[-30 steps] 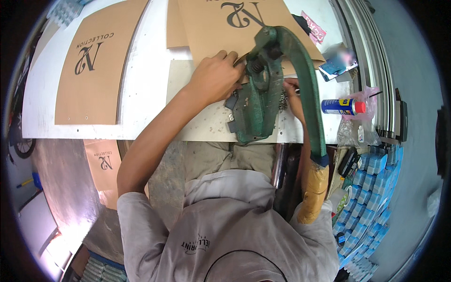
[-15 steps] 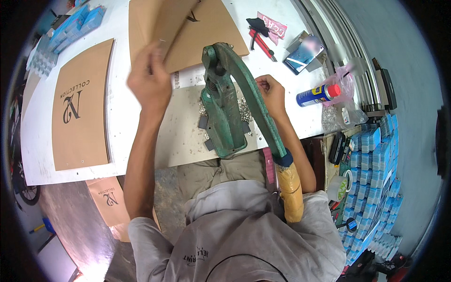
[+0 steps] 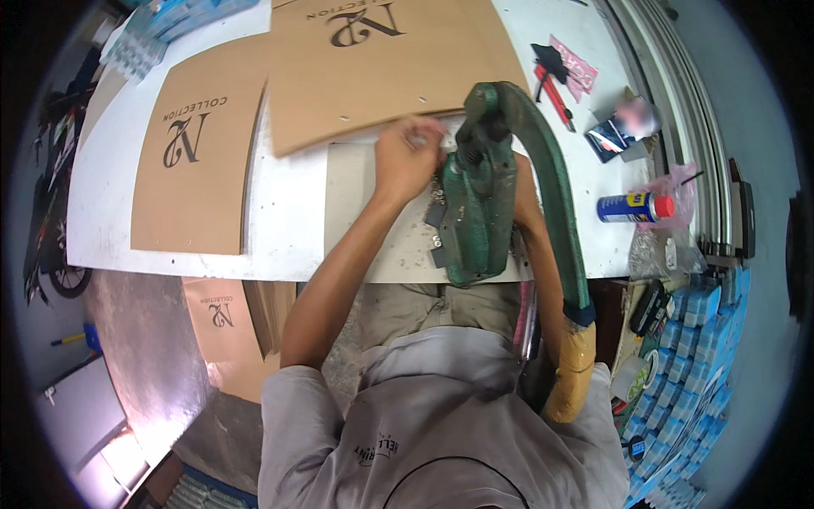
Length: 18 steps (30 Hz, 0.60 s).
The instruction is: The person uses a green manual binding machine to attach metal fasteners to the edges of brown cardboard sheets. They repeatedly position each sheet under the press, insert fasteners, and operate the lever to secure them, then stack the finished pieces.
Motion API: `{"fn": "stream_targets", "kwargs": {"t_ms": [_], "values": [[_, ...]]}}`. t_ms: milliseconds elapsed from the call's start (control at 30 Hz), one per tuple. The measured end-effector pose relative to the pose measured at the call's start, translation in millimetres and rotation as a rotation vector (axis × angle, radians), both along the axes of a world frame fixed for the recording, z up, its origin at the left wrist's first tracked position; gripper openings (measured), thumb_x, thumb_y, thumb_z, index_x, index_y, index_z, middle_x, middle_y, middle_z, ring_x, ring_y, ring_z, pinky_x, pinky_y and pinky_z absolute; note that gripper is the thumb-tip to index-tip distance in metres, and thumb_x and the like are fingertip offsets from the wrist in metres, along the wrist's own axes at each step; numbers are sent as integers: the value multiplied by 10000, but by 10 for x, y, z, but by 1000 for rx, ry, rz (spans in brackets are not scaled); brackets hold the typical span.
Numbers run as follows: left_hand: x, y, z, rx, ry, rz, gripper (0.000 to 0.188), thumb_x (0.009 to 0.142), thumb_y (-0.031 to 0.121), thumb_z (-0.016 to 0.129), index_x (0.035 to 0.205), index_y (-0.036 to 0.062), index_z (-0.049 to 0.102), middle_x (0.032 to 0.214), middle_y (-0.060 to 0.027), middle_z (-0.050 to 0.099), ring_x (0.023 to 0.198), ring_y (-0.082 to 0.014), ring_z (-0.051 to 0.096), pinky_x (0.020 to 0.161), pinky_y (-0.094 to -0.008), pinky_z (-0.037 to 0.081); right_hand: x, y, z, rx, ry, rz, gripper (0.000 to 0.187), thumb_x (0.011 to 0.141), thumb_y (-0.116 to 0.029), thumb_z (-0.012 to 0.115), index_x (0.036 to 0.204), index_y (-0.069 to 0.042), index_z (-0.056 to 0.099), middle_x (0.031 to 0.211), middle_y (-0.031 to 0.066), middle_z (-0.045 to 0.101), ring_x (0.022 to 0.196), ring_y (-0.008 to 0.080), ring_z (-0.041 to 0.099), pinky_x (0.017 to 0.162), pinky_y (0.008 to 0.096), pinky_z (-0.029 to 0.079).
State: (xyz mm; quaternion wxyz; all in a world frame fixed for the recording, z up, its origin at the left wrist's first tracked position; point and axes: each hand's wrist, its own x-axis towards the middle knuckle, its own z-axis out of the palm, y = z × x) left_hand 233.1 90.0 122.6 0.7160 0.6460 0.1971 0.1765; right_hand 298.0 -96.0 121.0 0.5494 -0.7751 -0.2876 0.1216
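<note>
A green hand press (image 3: pixel 479 204) with a long lever and a yellow-wrapped handle (image 3: pixel 574 373) stands at the table's front edge. My left hand (image 3: pixel 411 157) is just left of the press head. Its fingers are curled and a little blurred; anything small between them cannot be made out. The press hides my right hand, and only the right forearm (image 3: pixel 531 212) shows beyond the lever. Small metal eyelets (image 3: pixel 437 195) lie along the press's left side. Behind my left hand lies a brown paper bag (image 3: pixel 381 81) with black print and small holes near its lower edge.
Another stack of brown bags (image 3: pixel 191 187) lies on the white table (image 3: pixel 288 229) at left. To the right are a red cutter (image 3: pixel 555 97), a phone-like device (image 3: pixel 606 140), a blue spray can (image 3: pixel 632 208) and plastic bags. Blue-wrapped packs (image 3: pixel 695 373) are piled at far right.
My left hand has let go of the raised brown bag and come down beside the press; the bag now lies flat. My right hand has gone behind the press. The whole view has shifted.
</note>
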Motion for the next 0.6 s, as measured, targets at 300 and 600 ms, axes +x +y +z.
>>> {"fn": "stream_targets", "kwargs": {"t_ms": [300,600], "values": [[-24,932,183,1413,-333,-87,267,882,111,745,1112,56,619,1008,-130,738,915,-346,715,813,-427,567,3,43,67,-44,-188,97,244,871,-83,803,1093,-1,742,1007,78,757,838,138,696,768,304,578],[57,791,180,1143,-306,-283,339,876,138,730,1186,101,598,1249,-159,673,1174,-414,627,938,-468,539,350,-108,-223,196,480,-176,181,906,-91,754,1062,-1,735,964,76,745,782,136,690,692,289,563]]}}
